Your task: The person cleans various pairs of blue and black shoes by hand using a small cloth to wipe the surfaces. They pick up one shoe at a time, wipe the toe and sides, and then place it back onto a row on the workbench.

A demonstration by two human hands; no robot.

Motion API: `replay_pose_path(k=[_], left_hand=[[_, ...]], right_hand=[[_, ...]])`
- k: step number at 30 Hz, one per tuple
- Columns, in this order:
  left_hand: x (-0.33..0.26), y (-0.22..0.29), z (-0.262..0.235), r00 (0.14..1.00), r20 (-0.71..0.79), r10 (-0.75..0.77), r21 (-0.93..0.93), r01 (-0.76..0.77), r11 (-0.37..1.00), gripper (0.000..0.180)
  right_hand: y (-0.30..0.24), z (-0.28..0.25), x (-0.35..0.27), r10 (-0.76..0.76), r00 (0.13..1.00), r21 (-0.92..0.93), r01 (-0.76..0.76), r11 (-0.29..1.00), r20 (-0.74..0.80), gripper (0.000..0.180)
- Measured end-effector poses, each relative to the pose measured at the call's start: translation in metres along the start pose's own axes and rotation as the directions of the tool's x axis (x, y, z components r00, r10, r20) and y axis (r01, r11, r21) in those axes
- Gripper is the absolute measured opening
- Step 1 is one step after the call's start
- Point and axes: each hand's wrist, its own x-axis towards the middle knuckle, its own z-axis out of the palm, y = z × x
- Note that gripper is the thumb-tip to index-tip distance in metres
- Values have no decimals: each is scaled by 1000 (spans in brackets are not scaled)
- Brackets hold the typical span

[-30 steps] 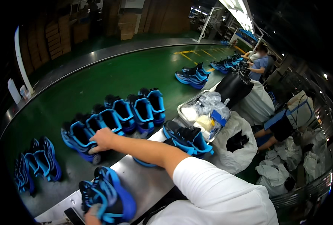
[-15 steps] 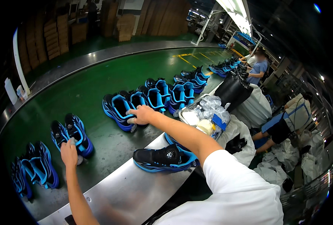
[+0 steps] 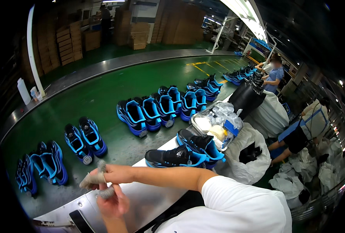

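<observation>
Both hands meet over the metal ledge at the lower left. My right hand [image 3: 118, 174] reaches across from the right, fingers stretched leftward, with grey finger cots [image 3: 93, 179] on them. Just below it is my left hand [image 3: 117, 205], its fingers raised and apart, one in a grey cot. The hands overlap, so some fingers are hidden; I see nothing held in either. Beyond them stands a pair of black-and-blue sneakers [image 3: 90, 134] on the green belt. Nearer my right forearm, a sneaker [image 3: 172, 157] lies sideways on the ledge beside another sneaker [image 3: 197, 141].
More sneakers [image 3: 149, 112] stand along the green belt [image 3: 63, 110], others [image 3: 48, 165] at the left. A tray [image 3: 219, 120] of clear plastic wads sits beside a white sack [image 3: 254, 171]. A dark phone-like slab [image 3: 81, 221] lies on the ledge [image 3: 141, 194]. People [image 3: 275, 75] work farther along.
My right hand has left the row of sneakers and my left hand the pair at left; both came together near the ledge. The view has shifted, showing more of the second ledge sneaker.
</observation>
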Motion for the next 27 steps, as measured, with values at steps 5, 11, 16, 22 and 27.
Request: replay_pose_path(k=[5, 11, 16, 22, 27], left_hand=[[-29, -4, 41, 984, 180, 9, -232, 33, 972, 44], [-29, 20, 56, 931, -346, 118, 98, -90, 991, 47], [-35, 38, 1, 861, -243, 447, 754, -123, 646, 44], [-163, 1, -96, 687, -246, 684, 924, 380, -50, 19], [-145, -3, -63, 788, -57, 613, 881, 329, -341, 29]], right_hand=[[4, 28, -4, -25, 988, 174, -1, 985, 150, 42], [58, 20, 37, -143, 973, -246, 186, 951, 182, 36], [69, -10, 53, 474, 879, -271, -469, 840, -53, 38], [58, 30, 171, 109, 993, -773, -103, 625, -44, 39], [67, 76, 277, 73, 995, -935, -82, 345, -61, 63]])
